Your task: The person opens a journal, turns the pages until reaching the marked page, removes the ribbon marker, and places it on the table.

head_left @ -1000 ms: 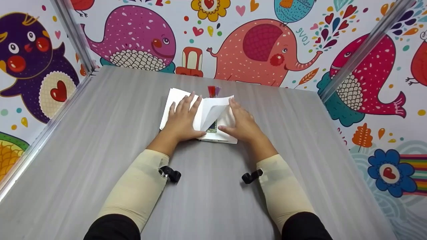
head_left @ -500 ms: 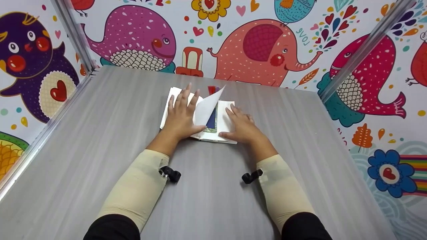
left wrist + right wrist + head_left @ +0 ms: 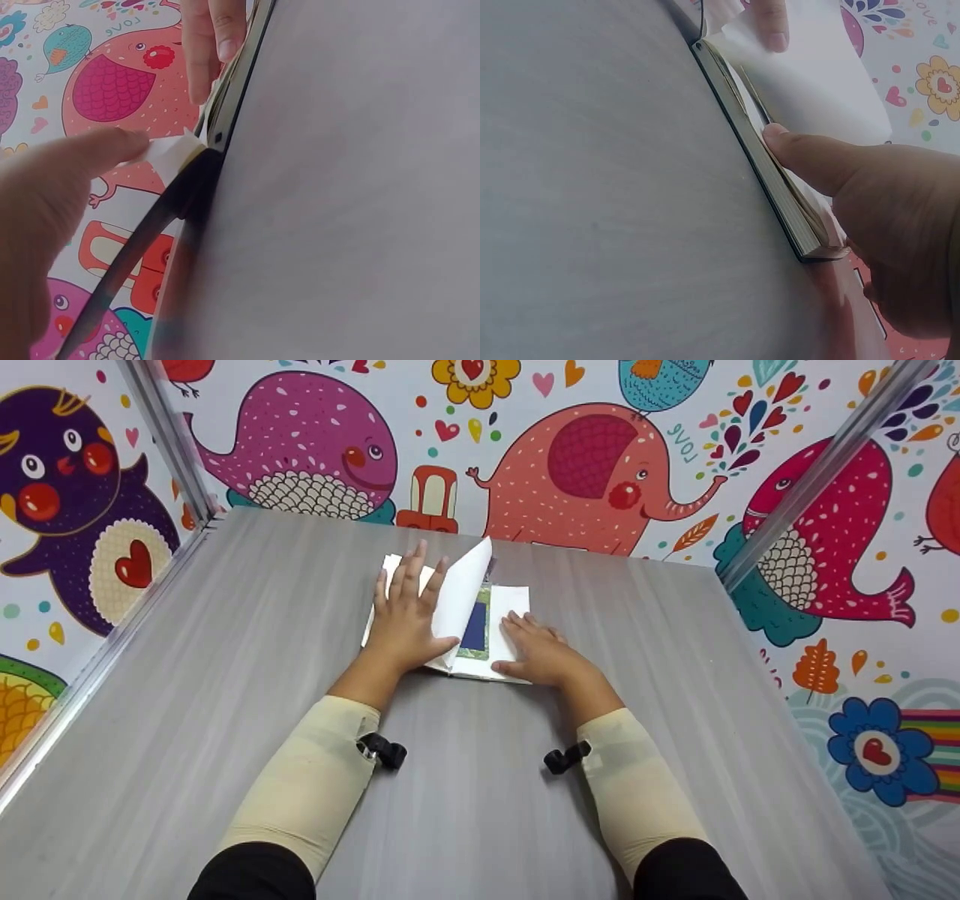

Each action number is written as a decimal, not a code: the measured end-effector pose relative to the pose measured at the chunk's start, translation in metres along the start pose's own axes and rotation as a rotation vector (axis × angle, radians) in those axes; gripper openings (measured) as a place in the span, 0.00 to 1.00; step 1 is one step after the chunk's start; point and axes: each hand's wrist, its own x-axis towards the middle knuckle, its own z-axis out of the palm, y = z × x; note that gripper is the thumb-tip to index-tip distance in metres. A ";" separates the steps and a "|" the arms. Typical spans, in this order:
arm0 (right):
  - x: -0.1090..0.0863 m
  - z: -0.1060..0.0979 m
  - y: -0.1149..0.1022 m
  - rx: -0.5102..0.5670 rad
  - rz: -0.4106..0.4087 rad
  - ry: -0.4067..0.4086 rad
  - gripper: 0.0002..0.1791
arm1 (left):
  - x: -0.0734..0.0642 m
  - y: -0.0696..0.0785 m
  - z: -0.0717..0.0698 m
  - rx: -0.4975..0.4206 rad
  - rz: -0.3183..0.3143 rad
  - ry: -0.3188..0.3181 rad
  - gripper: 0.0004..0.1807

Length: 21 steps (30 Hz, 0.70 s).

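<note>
Between left hand (image 3: 401,626) and right hand (image 3: 546,654) — neither clearly nearer — the bookmark (image 3: 475,631) in the book (image 3: 508,600) points lengthwise toward the table (image 3: 465,810)'s far edge; extended fingers grip nothing.

Between the left fingers (image 3: 411,579) and right fingers (image 3: 523,633), passage is barred by a raised page (image 3: 459,596) (steeply tilted); room is left over the surface (image 3: 472,802) between the forearms (image 3: 300,780).

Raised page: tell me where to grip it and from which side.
Probably best to pinch the raised page at its top corner, coming from the right. It stands up off the book with that corner clear of both hands, and the left hand occupies its left side.
</note>
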 end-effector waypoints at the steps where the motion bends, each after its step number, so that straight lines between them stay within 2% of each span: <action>1: 0.000 0.000 0.000 0.001 0.000 -0.004 0.55 | 0.000 0.000 0.000 0.004 0.001 -0.012 0.75; 9: 0.001 0.001 0.002 -0.001 -0.007 -0.032 0.53 | 0.003 -0.005 0.004 -0.002 0.011 -0.130 0.72; 21: 0.003 0.001 0.002 -0.005 -0.003 -0.038 0.52 | 0.001 -0.013 0.008 -0.025 -0.072 -0.292 0.66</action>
